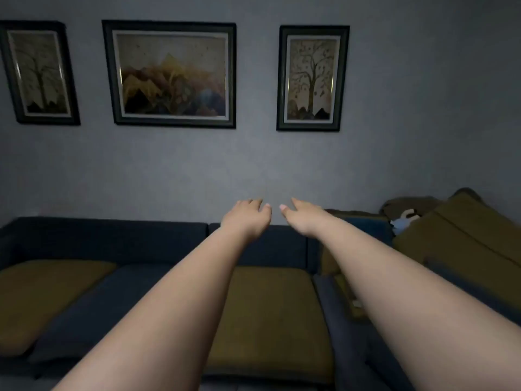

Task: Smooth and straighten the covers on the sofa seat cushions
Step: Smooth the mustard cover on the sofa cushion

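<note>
Head view: both bare arms reach forward to mid-frame. The left hand [248, 218] and right hand [306, 218] are near each other, fingers loosely spread and holding nothing, above the dark sofa back [112, 238]. The mustard-covered seat cushion [270, 320] lies lower centre beneath the arms, and a second cushion [42, 297] lies lower left.

Home living room: dark blue sofa [112, 238] with mustard seat cushions [270, 320] against grey wall [423, 108]; three framed pictures [169, 74] hung above.
</note>
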The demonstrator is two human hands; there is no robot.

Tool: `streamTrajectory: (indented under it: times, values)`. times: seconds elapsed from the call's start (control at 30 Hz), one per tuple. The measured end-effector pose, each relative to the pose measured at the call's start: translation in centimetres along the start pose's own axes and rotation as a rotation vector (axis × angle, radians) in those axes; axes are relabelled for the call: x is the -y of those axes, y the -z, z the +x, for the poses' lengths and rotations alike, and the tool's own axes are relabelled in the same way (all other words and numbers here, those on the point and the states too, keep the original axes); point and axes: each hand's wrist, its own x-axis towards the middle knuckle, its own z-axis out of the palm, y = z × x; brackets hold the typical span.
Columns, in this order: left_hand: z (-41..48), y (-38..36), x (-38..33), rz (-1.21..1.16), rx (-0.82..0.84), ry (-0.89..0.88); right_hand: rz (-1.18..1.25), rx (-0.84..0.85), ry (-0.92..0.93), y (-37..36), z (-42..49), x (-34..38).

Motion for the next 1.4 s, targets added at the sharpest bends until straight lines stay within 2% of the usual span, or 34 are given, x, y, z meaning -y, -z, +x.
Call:
streamTrajectory:
  times: [0.3,0.5,0.93,1.2,1.4]
  values:
    - [0.7,-5.1,4.4,0.076,0.049,0.092,-0.115,0.11,0.016,-6.8,3.1,-1.4]
    - [4.2,-8.6,10.6,0.099,0.083,0.139,-0.162,0.203,0.04,-12.9,8.0,-0.6]
    - [18.0,-14.3,23.5,0.226,0.125,0.085,-0.195,0.211,0.053,-23.8,23.8,1.9]
    - [26.8,-20.1,29.9,0.274,0.168,0.109,-0.236,0.272,0.042,-30.5,34.8,-0.1]
    - [35.4,-25.4,34.5,0.271,0.142,0.134,-0.238,0.239,0.116,-35.9,44.5,-1.8]
